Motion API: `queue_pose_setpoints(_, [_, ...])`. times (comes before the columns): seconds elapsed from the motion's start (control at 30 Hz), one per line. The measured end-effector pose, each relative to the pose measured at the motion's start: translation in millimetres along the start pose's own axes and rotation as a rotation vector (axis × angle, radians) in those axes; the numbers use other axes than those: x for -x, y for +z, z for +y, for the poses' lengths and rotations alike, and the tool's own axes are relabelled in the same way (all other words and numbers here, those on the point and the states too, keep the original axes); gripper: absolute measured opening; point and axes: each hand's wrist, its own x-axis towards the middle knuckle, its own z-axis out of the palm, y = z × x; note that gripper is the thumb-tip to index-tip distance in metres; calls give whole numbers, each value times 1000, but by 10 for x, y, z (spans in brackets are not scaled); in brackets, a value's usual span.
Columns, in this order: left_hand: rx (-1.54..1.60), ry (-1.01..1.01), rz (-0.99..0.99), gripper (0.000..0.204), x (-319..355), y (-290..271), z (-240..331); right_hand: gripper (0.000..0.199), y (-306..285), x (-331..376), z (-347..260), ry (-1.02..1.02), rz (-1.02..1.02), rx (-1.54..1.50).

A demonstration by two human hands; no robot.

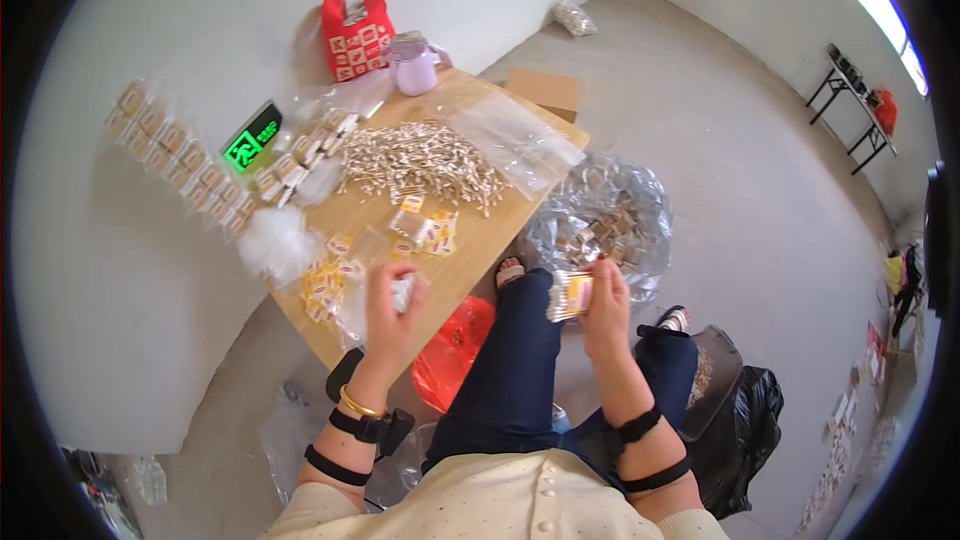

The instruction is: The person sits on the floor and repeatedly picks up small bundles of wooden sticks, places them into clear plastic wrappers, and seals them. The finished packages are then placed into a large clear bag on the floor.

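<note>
My right hand [607,308] is closed on a small pack of cotton swabs [571,296] with a yellow and white label, held up over my right thigh. Above the near table edge, my left hand [393,302] is curled around a whitish, see-through plastic bag [404,292], blurred in part. Loose yellow and white label cards [328,288] lie beside that hand. Farther in, another swab pack [410,224] rests on more cards. A big heap of loose cotton swabs [425,162] covers the middle of the wooden table [480,240].
Filled packs [185,155] stand in rows at the left, near clear bags [280,245] and a green lit sign [253,138]. A lilac jug [413,65] and red bag [357,37] sit at the back. On the floor are a plastic-lined container [645,210] of packs and a black bag [755,435].
</note>
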Motion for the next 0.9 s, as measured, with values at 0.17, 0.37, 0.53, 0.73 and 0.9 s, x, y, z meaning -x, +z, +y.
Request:
queue_pose_setpoints(0.17, [123,259,-306,33,-146,591,1099,33,109,116,-104,-194,-14,321])
queue_pose_setpoints(0.37, [355,-4,-489,25,-89,870,1091,31,-27,218,-165,-318,20,511])
queue_pose_setpoints(0.53, [513,-198,-378,15,-132,863,804,32,-307,229,-73,-226,76,375])
queue_pose_setpoints(0.73, [-9,-307,-150,18,-475,900,-682,27,-1139,139,-345,-197,231,134])
queue_pose_setpoints(0.9, [-516,-219,-77,42,-610,958,-1298,25,-1834,251,-554,-295,539,119])
